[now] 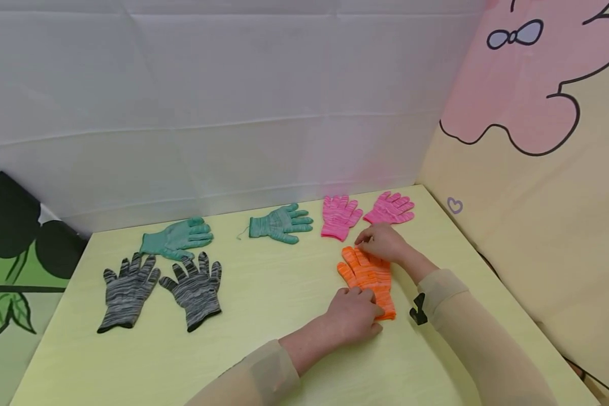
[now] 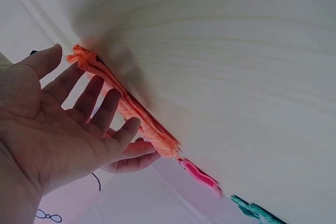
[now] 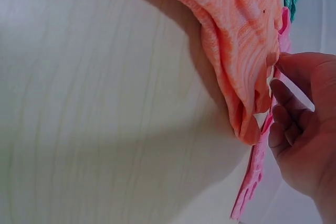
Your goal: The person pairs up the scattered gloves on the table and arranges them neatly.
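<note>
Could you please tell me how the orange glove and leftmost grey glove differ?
The orange glove is vivid; the leftmost grey glove is black-streaked with a dark cuff edge. The left hand and right hand partly cover the orange glove, while the grey glove lies untouched. The orange glove is further right on the table than the grey glove. Both point their fingers toward the table's far edge.

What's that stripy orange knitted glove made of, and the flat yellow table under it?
The stripy orange knitted glove looks like soft, matte yarn, maybe cotton or nylon: fine ridges and floppy folds show.
The flat, pale yellow table seems smooth, perhaps wood or wood-look laminate: faint grain lines run across it.
</note>
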### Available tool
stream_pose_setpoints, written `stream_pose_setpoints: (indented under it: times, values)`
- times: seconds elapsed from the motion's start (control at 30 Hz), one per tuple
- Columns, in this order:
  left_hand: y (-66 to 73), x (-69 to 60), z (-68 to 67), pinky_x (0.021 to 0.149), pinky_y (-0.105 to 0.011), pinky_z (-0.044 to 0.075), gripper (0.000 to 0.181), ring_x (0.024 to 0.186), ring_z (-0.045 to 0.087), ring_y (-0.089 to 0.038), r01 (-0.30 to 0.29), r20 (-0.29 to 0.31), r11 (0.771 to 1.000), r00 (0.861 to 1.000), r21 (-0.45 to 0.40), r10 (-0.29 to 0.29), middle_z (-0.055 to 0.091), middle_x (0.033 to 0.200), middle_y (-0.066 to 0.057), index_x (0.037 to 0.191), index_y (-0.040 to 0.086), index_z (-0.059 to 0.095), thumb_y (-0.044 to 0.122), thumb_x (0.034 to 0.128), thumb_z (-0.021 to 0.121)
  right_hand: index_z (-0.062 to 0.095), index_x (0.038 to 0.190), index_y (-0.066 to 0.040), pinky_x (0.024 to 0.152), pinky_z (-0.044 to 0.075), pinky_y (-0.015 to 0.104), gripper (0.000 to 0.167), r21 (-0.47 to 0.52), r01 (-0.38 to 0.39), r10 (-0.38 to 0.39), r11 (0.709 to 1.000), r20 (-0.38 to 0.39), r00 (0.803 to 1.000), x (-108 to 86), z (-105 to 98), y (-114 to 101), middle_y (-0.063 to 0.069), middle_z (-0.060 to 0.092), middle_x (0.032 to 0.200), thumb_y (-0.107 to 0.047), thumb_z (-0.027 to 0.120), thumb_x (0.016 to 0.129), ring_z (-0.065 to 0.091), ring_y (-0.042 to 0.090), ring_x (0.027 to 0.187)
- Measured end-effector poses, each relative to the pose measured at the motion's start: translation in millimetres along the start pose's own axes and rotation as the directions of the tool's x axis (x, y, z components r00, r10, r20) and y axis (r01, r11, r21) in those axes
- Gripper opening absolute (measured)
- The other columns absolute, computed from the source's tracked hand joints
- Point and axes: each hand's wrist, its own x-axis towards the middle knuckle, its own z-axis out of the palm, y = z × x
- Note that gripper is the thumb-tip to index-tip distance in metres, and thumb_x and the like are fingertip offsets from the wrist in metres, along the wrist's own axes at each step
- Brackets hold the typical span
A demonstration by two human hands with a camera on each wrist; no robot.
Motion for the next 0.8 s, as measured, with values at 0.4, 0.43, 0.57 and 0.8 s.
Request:
stream_pose_setpoints:
  times: [0.4,0.43,0.57,0.8]
  values:
    - [2.2,-4.6,-2.7,0.099,-0.042,0.043,0.028,0.101,0.051,-0.015,-0.003,0.036,1.000,0.999,0.020,0.002,0.055,0.108,0.008,0.124,0.037,0.072,0.046,0.0982,0.065,0.071,0.106,-0.009,0.078,0.050,0.038,0.013,0.146,-0.092,0.093,0.985,0.000,0.996,-6.4,-6,10,0.006,0.068,0.099,-0.017,0.063,0.101,0.058,0.022,0.084]
    - [2.4,-5.2,-3.1,0.100,-0.043,0.043,0.029,0.101,0.052,-0.015,-0.005,0.041,1.000,0.999,0.020,0.004,0.056,0.109,0.008,0.124,0.036,0.071,0.046,0.0981,0.065,0.071,0.106,-0.008,0.079,0.050,0.038,0.012,0.143,-0.096,0.096,0.985,0.005,0.995,-6.4,-5,11,0.006,0.068,0.099,-0.017,0.064,0.101,0.058,0.022,0.084]
    - [3.9,-7.9,-4.1,0.103,-0.044,0.041,0.030,0.106,0.053,-0.016,-0.021,0.051,1.000,0.998,0.022,0.020,0.057,0.113,0.007,0.123,0.033,0.071,0.049,0.0971,0.066,0.071,0.105,-0.009,0.082,0.051,0.040,0.011,0.105,-0.112,0.111,0.988,0.017,0.994,-5.6,-1,13,0.005,0.068,0.100,-0.017,0.064,0.101,0.058,0.022,0.085]
    - [4.0,-13.7,-3.4,0.110,-0.046,0.039,0.042,0.126,0.051,-0.017,-0.045,0.046,0.999,0.998,0.021,0.044,0.057,0.127,0.008,0.132,0.032,0.065,0.052,0.0949,0.068,0.071,0.104,-0.009,0.082,0.051,0.041,0.010,0.069,-0.120,0.119,0.990,0.008,0.993,-3.5,4,14,0.005,0.069,0.098,-0.017,0.066,0.100,0.059,0.022,0.086]
